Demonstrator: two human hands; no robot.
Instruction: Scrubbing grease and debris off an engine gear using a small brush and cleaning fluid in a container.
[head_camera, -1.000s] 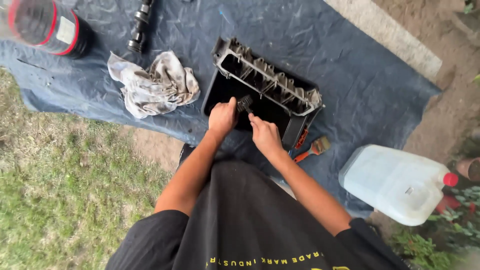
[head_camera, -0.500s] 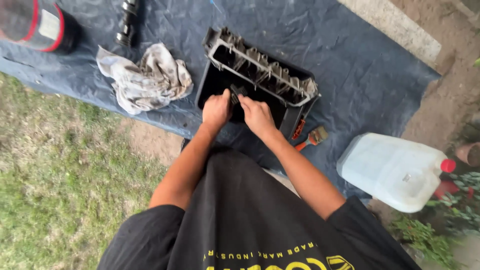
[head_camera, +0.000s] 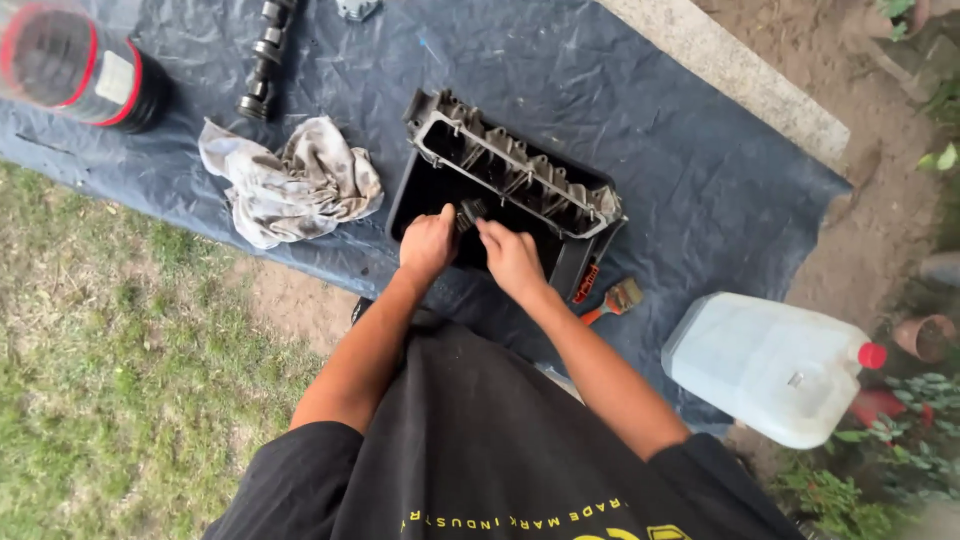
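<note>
Since the earlier frame, both hands have come a little closer together over the black tray, and the small dark part is now between them; the view has also shifted slightly, so the rag sits a bit more to the left.

The small dark part (head_camera: 470, 212) is held above the near side of the black tray (head_camera: 420, 195), just in front of the grey metal engine part (head_camera: 510, 165) that lies in the tray. The left hand (head_camera: 428, 243) has its fingers curled and pressed together, with the thumb up against the small part. The right hand (head_camera: 512, 258) pinches the same part with its fingertips from the other side; its other fingers are folded in. What the small part is exactly, I cannot tell, because it is too small and dark.

The tray lies on a dark blue tarp (head_camera: 700, 190) spread on the ground. Just beside the right corner of the tray is a brush with an orange handle (head_camera: 608, 302). To the left of the tray lies a dirty crumpled rag (head_camera: 290, 180). Above the rag is a metal camshaft (head_camera: 265, 55), and at the far left a black container with red rings (head_camera: 80, 65). To the right, partly off the tarp, lies a white plastic canister with a red cap (head_camera: 775, 365). Grass (head_camera: 110, 380) is on the left of the tarp and bare soil on the right.
</note>
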